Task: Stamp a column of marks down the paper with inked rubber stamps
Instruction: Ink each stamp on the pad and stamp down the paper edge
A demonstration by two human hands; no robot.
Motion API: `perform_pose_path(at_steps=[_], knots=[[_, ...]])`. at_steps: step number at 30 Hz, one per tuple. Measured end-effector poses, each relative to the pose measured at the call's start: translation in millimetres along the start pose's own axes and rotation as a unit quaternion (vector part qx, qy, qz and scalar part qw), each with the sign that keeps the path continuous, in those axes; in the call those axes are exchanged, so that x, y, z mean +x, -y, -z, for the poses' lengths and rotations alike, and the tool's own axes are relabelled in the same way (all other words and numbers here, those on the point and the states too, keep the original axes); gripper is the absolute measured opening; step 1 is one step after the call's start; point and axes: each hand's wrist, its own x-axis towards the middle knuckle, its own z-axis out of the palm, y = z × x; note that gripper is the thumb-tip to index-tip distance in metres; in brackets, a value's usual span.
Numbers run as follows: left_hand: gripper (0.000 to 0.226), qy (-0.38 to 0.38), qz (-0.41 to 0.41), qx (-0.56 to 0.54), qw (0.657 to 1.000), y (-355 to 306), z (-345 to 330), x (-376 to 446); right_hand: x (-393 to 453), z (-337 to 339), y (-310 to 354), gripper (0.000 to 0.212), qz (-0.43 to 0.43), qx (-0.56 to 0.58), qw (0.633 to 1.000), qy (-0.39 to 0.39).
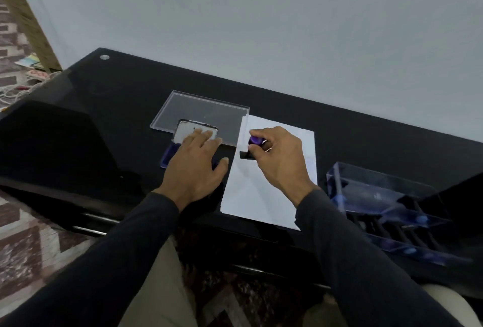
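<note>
A white sheet of paper lies on the black table. My right hand grips a rubber stamp with a purple knob and a black base, which sits at the paper's upper left edge. Left of the paper is an open ink pad with a purple tray and a raised lid. My left hand lies flat over the pad with its fingers straight, the fingertips touching the lid. Most of the pad is hidden under that hand.
A clear acrylic plate lies behind the ink pad. A clear blue plastic rack holding several stamps stands at the right. A dark laptop-like slab fills the table's left side. The near table edge runs just in front of my forearms.
</note>
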Motion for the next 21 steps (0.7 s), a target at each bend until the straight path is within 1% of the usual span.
perform_pose_path(at_steps=[4,10,16,21], knots=[[0.055,0.017,-0.043,-0.01,0.999,-38.1,-21.8,14.0,-2.9,32.5,-32.8,0.029,-0.038,-0.013,0.999,-0.032],[0.056,0.042,-0.069,-0.003,0.997,-75.8,-48.2,32.4,0.3,65.5,-69.7,0.029,-0.077,-0.034,0.995,-0.056],[0.056,0.056,-0.081,0.0,0.995,-100.3,-67.0,49.8,8.3,83.7,-98.6,0.024,-0.077,-0.06,0.993,-0.068],[0.058,0.075,-0.08,0.004,0.994,-112.8,-83.1,66.1,19.0,86.1,-117.4,0.026,-0.078,-0.065,0.992,-0.068]])
